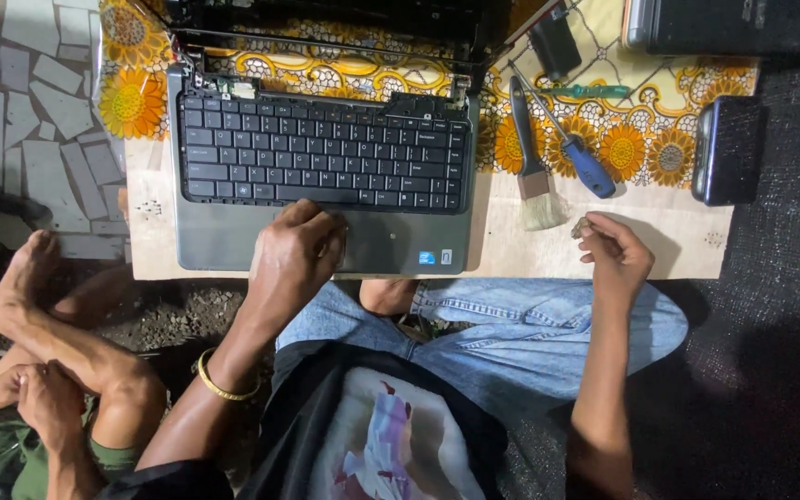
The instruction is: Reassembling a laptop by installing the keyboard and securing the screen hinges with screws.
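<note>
Head view shows me a grey laptop (321,167) lying flat on a low wooden board (604,245), its screen hinged back and its hinge cover gone, so bare parts show above the keyboard. My left hand (296,255) lies palm-down on the palm rest just below the space bar, fingers together and pressing flat rather than closed round anything; I judge it is there to steady the chassis. My right hand (615,255) rests on the board to the right of the laptop, fingertips pinched together on something small and pale (581,225); I cannot tell what it is. Near that hand lie a paintbrush (531,167) with pale bristles and a blue-handled screwdriver (574,148), both angled within easy reach. Further right sits a dark phone (727,150), partly off the flowered yellow cloth (645,130). At the left edge another person's bare foot (16,287) and hand (43,393) rest well apart from the laptop.
</note>
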